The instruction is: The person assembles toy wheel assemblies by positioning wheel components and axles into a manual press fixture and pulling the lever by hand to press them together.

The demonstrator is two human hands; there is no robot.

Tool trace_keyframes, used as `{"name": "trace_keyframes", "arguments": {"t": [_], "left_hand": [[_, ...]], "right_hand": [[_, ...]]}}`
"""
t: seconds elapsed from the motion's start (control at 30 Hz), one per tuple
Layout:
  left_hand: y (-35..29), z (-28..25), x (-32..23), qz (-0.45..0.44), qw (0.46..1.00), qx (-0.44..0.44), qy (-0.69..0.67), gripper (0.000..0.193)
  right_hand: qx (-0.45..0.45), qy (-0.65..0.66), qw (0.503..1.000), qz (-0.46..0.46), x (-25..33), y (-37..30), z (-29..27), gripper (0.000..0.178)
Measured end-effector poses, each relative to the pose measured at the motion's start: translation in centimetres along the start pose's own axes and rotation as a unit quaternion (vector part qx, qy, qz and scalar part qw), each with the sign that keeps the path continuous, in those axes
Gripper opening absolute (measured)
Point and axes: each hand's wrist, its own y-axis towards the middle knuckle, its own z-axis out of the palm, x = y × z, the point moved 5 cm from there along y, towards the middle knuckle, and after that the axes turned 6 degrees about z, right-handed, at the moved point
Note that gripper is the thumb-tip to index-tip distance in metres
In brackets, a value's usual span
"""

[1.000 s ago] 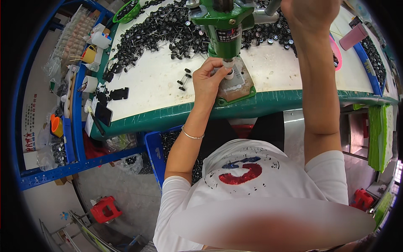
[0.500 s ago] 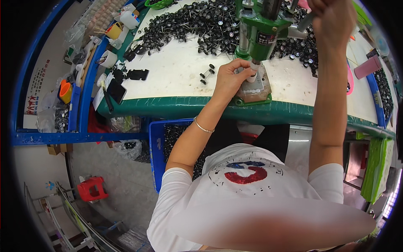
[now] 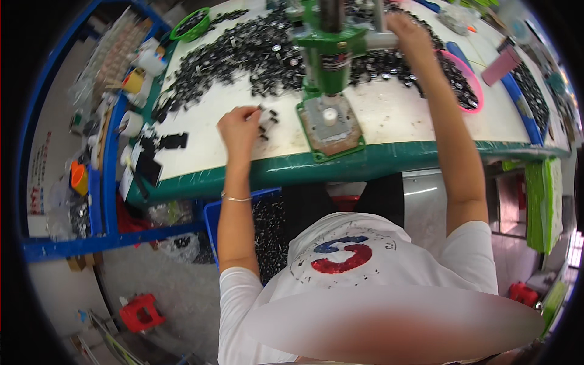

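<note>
We hold our left hand [image 3: 239, 131] at the small black wheel sets [image 3: 272, 114], which lie on the white tabletop [image 3: 389, 115] left of the green press [image 3: 333, 79]; its fingers bend toward the thumb, but blur keeps us from telling whether they pinch one. Our right hand [image 3: 412, 38] curls beside the press's grey lever [image 3: 381, 15], its grip unclear to us.

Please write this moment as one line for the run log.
left hand: at small black wheels, grip unclear | right hand: at grey lever, grip unclear | green press: white piece on its base
</note>
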Motion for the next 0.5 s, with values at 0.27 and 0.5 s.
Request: {"name": "trace_keyframes", "arguments": {"t": [0.27, 0.5], "left_hand": [[1.0, 0.4, -0.7, 0.042, 0.999, 0.004, 0.005, 0.018], [3.4, 5.6, -2.6, 0.114, 0.990, 0.055, 0.055, 0.017]], "right_hand": [[-0.001, -0.270, 0.947, -0.177, -8.5, -8.6, 3.0, 0.021], [0.044, -0.249, 0.966, -0.053, -9.9, -7.2, 1.9, 0.015]]}}
